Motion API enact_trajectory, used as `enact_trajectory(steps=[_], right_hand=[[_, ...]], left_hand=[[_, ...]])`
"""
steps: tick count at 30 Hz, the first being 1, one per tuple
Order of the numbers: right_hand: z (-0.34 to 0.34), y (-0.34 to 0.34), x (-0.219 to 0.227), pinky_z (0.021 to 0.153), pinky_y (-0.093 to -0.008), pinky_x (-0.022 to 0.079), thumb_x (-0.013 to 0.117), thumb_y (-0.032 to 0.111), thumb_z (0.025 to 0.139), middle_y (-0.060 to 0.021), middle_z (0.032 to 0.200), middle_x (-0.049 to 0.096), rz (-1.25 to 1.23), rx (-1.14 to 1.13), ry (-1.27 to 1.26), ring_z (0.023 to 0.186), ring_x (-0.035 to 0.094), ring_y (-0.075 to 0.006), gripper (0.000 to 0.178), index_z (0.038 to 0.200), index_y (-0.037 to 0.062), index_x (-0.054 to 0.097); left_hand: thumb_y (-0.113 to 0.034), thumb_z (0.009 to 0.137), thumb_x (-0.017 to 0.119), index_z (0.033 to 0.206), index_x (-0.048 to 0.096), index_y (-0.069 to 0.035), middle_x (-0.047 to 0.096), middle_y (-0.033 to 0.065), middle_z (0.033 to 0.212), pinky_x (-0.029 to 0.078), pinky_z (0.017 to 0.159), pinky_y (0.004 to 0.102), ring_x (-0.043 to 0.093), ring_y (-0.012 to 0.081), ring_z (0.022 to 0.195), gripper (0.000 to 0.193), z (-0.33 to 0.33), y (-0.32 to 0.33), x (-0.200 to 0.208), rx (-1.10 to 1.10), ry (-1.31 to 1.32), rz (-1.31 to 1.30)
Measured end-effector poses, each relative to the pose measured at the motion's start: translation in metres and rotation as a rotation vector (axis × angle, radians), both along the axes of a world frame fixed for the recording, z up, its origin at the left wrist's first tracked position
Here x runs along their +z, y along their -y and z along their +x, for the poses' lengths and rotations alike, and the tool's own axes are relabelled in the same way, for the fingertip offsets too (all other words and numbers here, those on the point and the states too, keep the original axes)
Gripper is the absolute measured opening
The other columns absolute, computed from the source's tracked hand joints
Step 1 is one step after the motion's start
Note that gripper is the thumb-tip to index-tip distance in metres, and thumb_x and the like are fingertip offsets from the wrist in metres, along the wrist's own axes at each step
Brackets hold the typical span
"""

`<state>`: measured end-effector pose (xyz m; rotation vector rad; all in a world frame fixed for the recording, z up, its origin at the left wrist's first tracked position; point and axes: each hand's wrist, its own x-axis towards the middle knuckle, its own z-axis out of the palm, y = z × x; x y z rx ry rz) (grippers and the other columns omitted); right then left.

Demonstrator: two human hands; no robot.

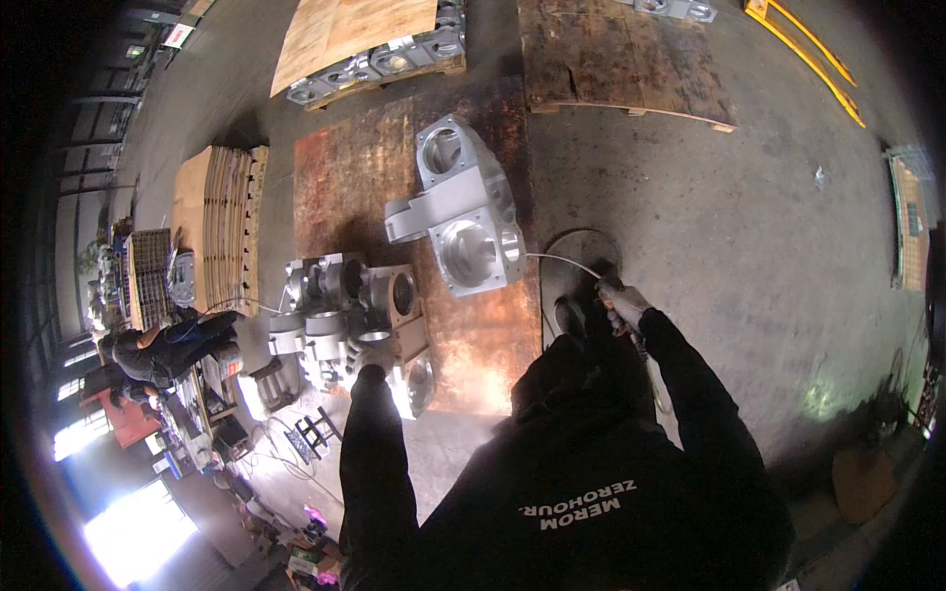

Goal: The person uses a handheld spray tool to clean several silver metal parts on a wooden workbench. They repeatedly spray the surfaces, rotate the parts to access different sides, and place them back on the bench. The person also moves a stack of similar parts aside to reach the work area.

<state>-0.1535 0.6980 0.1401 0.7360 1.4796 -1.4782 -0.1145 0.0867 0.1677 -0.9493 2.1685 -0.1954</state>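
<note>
My gloved right hand [623,301] is closed around the handle of an air blow gun with a long thin nozzle [564,260]. This bent nozzle reaches left to the edge of a large silver metal casting [458,202], which has round bores and a side arm. The casting lies on a worn wooden board [473,360]. My left hand [371,357] is at a cluster of similar castings [330,313] on the board's left side, seemingly touching one. Its fingers blend into the grey metal, so their pose cannot be made out.
Beyond the board stands a pallet of castings under a plywood sheet [355,34]. A dark wooden platform [631,64] is at the far right. Stacked boards [219,212] stand at left, near another person [172,350]. A yellow metal frame [808,59] lies at the far right.
</note>
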Motion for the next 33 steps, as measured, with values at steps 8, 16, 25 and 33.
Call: enact_trajectory(steps=[8,16,25,33], right_hand=[[0.013,-0.011,0.002,0.039,-0.0314,0.037,0.059,0.051,0.098,0.0019,0.053,0.047,0.190,-0.022,-0.364,0.041,0.046,-0.0115,0.043,0.082,0.0113,0.058],[-0.024,0.022,0.009,0.077,-0.0470,0.054,0.063,0.033,0.096,-0.0204,0.101,0.071,0.733,0.463,-0.744,0.097,0.066,-0.0409,0.033,0.108,0.0021,0.065],[-0.047,0.017,0.020,0.079,-0.0427,0.054,0.059,0.039,0.098,-0.0230,0.106,0.070,0.515,0.445,-0.803,0.100,0.069,-0.0346,0.043,0.117,0.0016,0.063],[-0.035,0.002,0.090,0.044,-0.0375,0.050,0.058,0.042,0.099,-0.0115,0.070,0.066,0.190,0.200,-0.392,0.054,0.064,-0.0208,0.041,0.108,0.0021,0.065]], left_hand=[[-0.062,0.062,0.086,0.153,-0.019,-0.002,0.006,0.0237,0.162,0.026,0.119,0.0510,0.020,0.0377,0.148,0.151,-0.011,-0.031,0.029,0.065,0.005,-0.017],[-0.063,0.069,0.080,0.157,-0.014,-0.009,-0.002,0.0242,0.161,0.028,0.117,0.0516,0.017,0.0396,0.147,0.139,-0.032,-0.064,0.037,-0.097,0.180,0.005],[-0.064,0.087,0.056,0.157,0.027,-0.016,0.026,0.0144,0.163,0.030,0.118,0.0438,0.032,0.0331,0.147,0.090,-0.003,0.015,-0.012,-0.283,0.167,0.161],[-0.070,0.068,0.073,0.154,-0.018,0.000,0.007,0.0267,0.161,0.019,0.118,0.0567,0.017,0.0429,0.147,0.143,-0.006,-0.041,0.047,0.093,0.002,-0.016]])
